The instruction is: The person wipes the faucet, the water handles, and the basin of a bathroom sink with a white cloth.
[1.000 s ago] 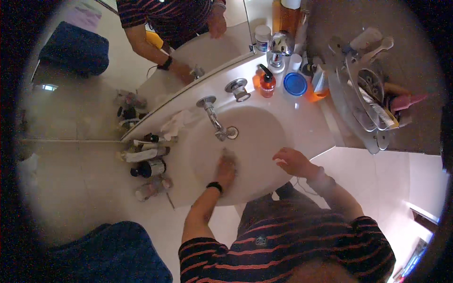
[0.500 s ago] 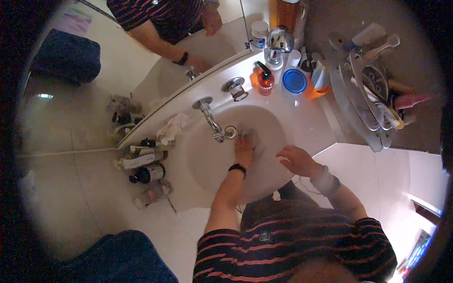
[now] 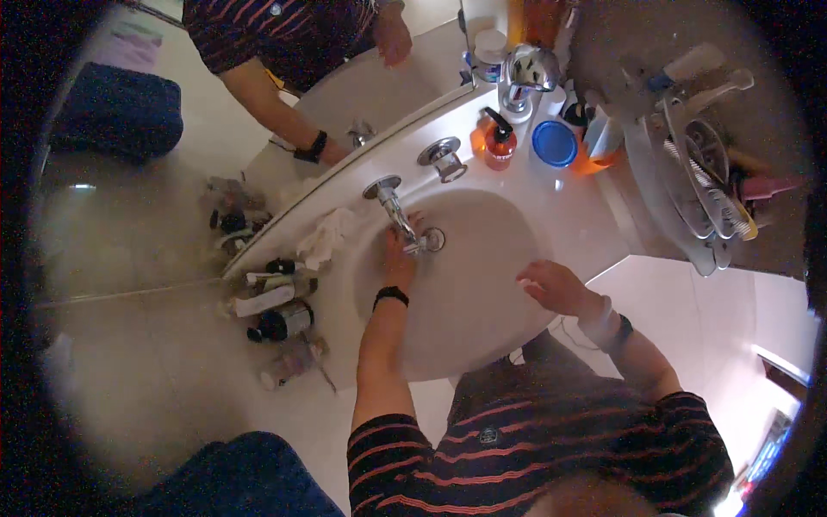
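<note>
My left hand [image 3: 398, 260] is low in the white sink basin [image 3: 482, 319], beside and partly behind the chrome faucet spout [image 3: 395, 214]. Its fingers reach past the spout, which hides part of them; they look stretched out and I see nothing held. A dark band circles that wrist. Over the basin's right rim hovers my right hand [image 3: 553, 287], palm down, fingers loosely bent and apart, with nothing in them. Near the spout's tip a round chrome drain fitting [image 3: 432, 239] shows in the basin.
Behind the basin are a chrome tap knob [image 3: 443, 160], an orange pump bottle [image 3: 500, 146] and a blue-lidded jar [image 3: 554, 144]. Several bottles [image 3: 284, 320] and a crumpled white tissue [image 3: 323, 239] line the left counter. A rack with combs [image 3: 702, 177] stands right; a mirror [image 3: 370, 95] runs behind.
My left hand has moved left from the middle of the basin to beside the spout. My right hand stays over the right rim. The view has shifted slightly.
</note>
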`<state>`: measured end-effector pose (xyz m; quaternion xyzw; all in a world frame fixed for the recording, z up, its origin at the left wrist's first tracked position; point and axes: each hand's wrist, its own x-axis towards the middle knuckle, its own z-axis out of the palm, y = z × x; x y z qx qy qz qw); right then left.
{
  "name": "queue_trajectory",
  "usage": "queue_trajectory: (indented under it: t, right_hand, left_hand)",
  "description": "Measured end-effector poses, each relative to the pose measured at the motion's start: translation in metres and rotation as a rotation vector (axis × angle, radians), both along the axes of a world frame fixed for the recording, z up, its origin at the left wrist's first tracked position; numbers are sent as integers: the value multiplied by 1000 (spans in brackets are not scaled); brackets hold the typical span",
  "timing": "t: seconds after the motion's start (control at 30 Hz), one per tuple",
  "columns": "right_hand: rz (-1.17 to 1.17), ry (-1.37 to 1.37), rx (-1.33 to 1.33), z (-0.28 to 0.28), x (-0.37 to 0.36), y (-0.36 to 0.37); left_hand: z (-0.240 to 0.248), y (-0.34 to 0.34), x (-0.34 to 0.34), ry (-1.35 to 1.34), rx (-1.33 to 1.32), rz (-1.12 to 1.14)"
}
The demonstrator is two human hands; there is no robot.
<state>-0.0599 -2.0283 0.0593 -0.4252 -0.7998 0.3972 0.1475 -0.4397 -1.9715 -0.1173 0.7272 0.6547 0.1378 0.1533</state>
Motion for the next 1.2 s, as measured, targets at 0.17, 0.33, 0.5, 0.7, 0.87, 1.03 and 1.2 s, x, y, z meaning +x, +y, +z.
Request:
queue_trajectory:
  t: [0.17,0.33,0.5,0.7,0.87,1.03,1.2]
  right_hand:
    - [-40,126,-46,-14,-23,27]
    - [-262,538,-662,-26,-58,88]
    - [-477,965,-853,-57,-85,123]
    - [-311,914,-296,-64,-105,166]
    - [-480,1074,-818,-45,-100,157]
    - [-509,1085,-870,-31,-103,136]
    - [-312,699,-488,-65,-77,88]
  left_hand:
    - [-3,-67,32,277,-99,1]
    - [55,-127,124,53,-223,-381]
    - [90,-105,135,-301,-523,-688]
    - [71,-75,74,-1728,-947,317]
    - [84,-51,73,-1873,-637,839]
    - [53,-55,54,-2026,-648,712]
    - [64,-58,70,-2108,-662,637]
